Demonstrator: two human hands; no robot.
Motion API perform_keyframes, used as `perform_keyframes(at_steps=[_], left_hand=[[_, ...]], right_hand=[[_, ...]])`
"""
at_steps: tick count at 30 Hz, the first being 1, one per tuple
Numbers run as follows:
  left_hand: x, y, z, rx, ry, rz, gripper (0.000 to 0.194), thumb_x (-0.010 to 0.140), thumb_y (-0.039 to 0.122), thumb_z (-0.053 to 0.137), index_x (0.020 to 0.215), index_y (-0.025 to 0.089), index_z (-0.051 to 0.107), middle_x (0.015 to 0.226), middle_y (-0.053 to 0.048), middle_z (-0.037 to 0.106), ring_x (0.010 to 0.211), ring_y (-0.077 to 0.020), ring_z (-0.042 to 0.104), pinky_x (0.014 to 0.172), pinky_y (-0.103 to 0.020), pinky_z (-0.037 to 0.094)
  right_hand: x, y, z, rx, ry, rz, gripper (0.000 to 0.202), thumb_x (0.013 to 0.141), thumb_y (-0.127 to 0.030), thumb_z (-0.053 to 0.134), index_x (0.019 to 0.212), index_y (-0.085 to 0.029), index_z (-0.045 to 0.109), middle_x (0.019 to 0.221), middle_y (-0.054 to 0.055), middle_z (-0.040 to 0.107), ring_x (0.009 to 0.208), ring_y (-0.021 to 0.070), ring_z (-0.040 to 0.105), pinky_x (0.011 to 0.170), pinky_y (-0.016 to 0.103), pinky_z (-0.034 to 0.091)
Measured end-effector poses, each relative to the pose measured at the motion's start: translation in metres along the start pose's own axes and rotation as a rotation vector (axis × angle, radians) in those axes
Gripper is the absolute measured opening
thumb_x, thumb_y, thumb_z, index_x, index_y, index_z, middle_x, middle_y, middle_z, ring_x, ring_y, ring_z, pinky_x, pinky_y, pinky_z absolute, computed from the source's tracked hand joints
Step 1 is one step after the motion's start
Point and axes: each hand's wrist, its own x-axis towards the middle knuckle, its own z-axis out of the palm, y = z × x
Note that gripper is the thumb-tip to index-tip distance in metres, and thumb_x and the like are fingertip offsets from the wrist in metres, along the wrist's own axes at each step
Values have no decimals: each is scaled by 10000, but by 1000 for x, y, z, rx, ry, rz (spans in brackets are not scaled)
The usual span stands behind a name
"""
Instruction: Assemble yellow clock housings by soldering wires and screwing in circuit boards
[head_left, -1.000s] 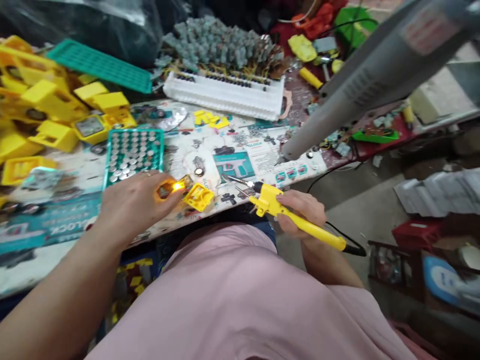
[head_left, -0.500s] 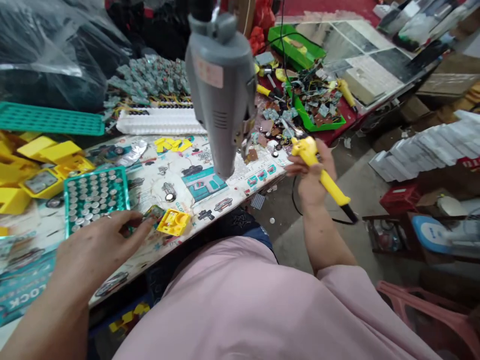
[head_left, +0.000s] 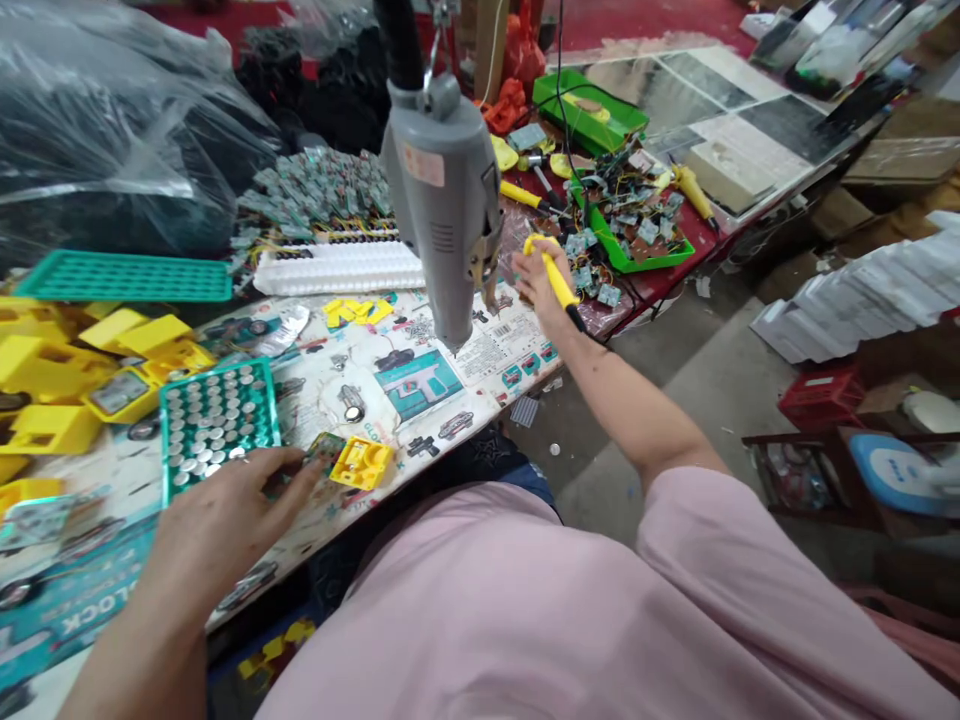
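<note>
Left hand (head_left: 225, 520) lies flat, fingers loose, fingertips touching a small green circuit board (head_left: 324, 448); yellow plastic part (head_left: 363, 463) just beyond the fingertips. Right hand (head_left: 541, 285) is clenched round a yellow soldering iron (head_left: 556, 282), beside the hanging grey tool (head_left: 444, 215).

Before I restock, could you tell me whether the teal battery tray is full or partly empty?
Partly empty: the teal battery tray holds many silver cells, but several pockets show bare.

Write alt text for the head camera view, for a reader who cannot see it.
A person at a cluttered workbench reaches their right hand, gripping a yellow soldering iron, past a hanging grey power tool. Their left hand rests by a small circuit board, a yellow plastic part and a green tray of button cells.
</note>
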Motion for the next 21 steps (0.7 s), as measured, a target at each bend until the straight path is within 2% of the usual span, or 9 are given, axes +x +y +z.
perform_keyframes(at_steps=[5, 7, 9, 11, 14, 17, 19, 21], left_hand=[[1, -2, 3, -13, 1, 6, 493, 959, 527, 293, 1054, 234, 678, 957, -75, 781, 804, -263, 730, 673, -292, 484], [2, -3, 3, -14, -3, 5, 517, 959, 526, 273, 1061, 220, 677, 956, -95, 778, 796, -269, 728, 677, -304, 490], [2, -4, 2, 5, -16, 1, 525, 960, 519, 259, 1065, 219, 677, 964, -101, 777, 811, -271, 733, 690, -308, 499], [2, -5, 1, 24, -34, 17, 511, 959, 518, 270, 1067, 229, 678, 996, -101, 778, 856, -277, 743, 711, -309, 509], [2, -6, 1, 6, -30, 46, 484, 958, 511, 302, 1066, 234, 683, 1035, -105, 779, 903, -291, 751, 721, -314, 517], [3, -8, 6, -40, 36, 29, 486, 951, 530, 290, 1004, 271, 698, 969, -78, 786, 847, -290, 755, 704, -325, 528], [4, -10, 9, -57, 86, 43, 496, 940, 561, 277, 945, 310, 705, 934, -54, 786, 832, -289, 756, 703, -333, 538], [6, -12, 9, -47, 82, 85, 483, 926, 576, 291, 912, 336, 710, 924, -42, 785, 837, -288, 759, 708, -339, 549]], right_hand=[[56, -5, -29, -227, 65, -36, 580, 877, -778, 424, 1097, -276, 614, 1080, 4, 714, 1116, 101, 655, 944, 243, 547], [67, -9, -37, -205, 96, -31, 651, 878, -811, 354, 1143, -264, 589, 1064, 27, 712, 1007, 123, 699, 851, 265, 581], [70, -14, -42, -144, 141, -53, 754, 868, -850, 262, 1203, -246, 564, 936, 26, 695, 828, 137, 719, 701, 266, 578], [66, -19, -43, -92, 202, -140, 810, 869, -854, 226, 1263, -222, 543, 784, -6, 616, 686, 127, 686, 588, 235, 523], [48, -25, -36, -70, 321, -219, 708, 942, -762, 257, 1354, -228, 474, 730, -36, 519, 595, 81, 589, 535, 193, 463], [24, -19, -23, -28, 386, -91, 595, 984, -673, 284, 1401, -261, 388, 683, -62, 471, 507, 79, 476, 476, 194, 427], [11, -9, -12, 13, 401, -44, 575, 980, -659, 297, 1403, -275, 359, 666, -72, 470, 486, 97, 470, 449, 207, 422], [4, 4, -1, 91, 421, 3, 533, 980, -637, 303, 1369, -280, 375, 687, -68, 507, 505, 103, 513, 455, 209, 445]])
